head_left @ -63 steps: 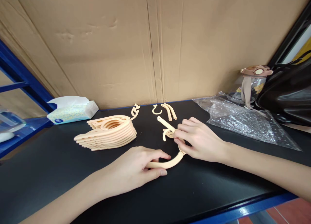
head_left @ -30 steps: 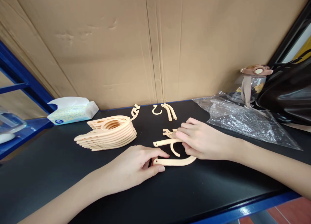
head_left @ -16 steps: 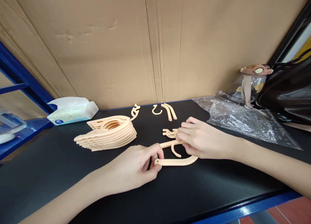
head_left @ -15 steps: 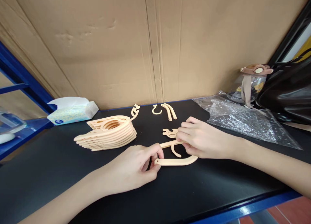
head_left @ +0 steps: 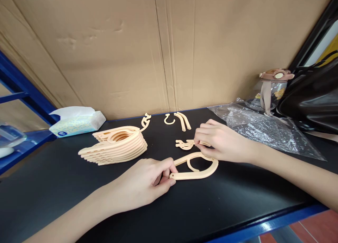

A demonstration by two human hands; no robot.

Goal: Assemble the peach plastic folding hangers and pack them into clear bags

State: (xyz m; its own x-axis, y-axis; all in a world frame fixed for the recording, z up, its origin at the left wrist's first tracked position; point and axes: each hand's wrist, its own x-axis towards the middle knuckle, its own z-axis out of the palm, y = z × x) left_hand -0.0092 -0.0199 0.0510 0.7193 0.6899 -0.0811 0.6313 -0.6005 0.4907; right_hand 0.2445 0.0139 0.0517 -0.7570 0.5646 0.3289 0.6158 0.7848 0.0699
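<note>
White and pale blue on a tissue pack (head_left: 75,124), far left; next, a stack of folded beige hangers (head_left: 118,151) on the black table (head_left: 185,204). With the left hand (head_left: 149,178), pinching one end of a folding hanger (head_left: 195,175) between thumb and index finger, at the centre. Beyond it, near the cardboard (head_left: 111,60), a loose hook (head_left: 169,123) and two curved strips (head_left: 187,122). With the right hand (head_left: 220,141), half-curled just past the hanger's bend, over some loose parts (head_left: 185,147); cannot tell whether gripping any. Farther right, crumpled clear plastic (head_left: 264,128), a strapped bottle (head_left: 277,90) and a shiny black item (head_left: 314,91).
</note>
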